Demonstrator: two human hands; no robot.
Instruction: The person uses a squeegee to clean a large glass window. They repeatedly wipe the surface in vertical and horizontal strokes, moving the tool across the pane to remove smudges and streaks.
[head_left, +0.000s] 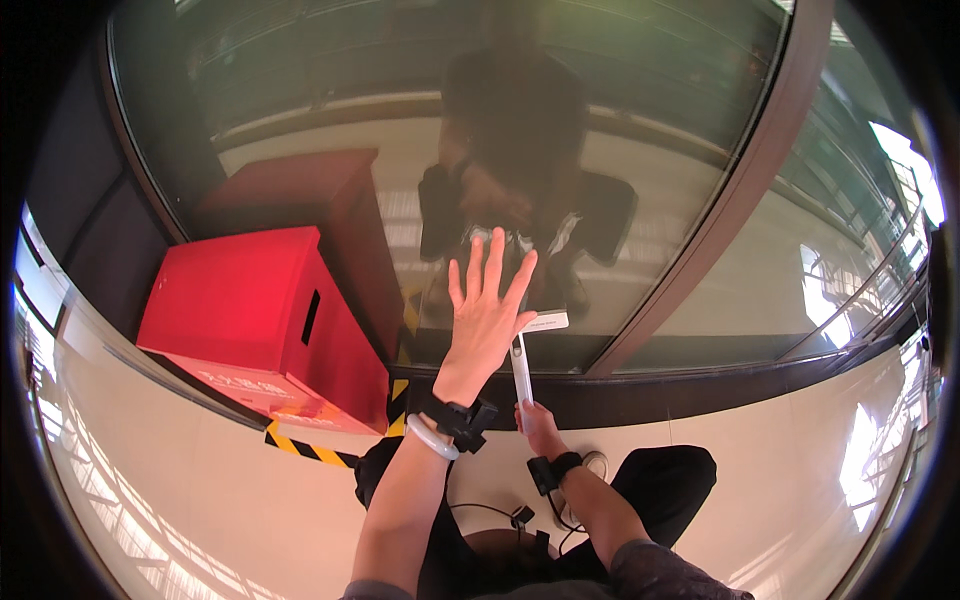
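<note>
My left hand (484, 307) is raised in front of a large glass panel (675, 165), fingers spread, palm towards the glass. It holds nothing; whether it touches the pane I cannot tell. Lower and to its right, my right hand (541, 431) grips the bottom of a white squeegee-like tool (523, 379). The tool's handle points up to a short, wide white head that bears small writing, close to the lower glass. My left thumb overlaps the edge of that head. Reflections of my body and arms show in the pane.
A red box (225, 292) with a dark slot and white writing stands on the left against the glass. Yellow-and-black tape (307, 448) edges its base. A brown frame post (712, 217) slants down on the right. Near my knees, a black cable (480, 506) hangs above the shiny floor (187, 487).
</note>
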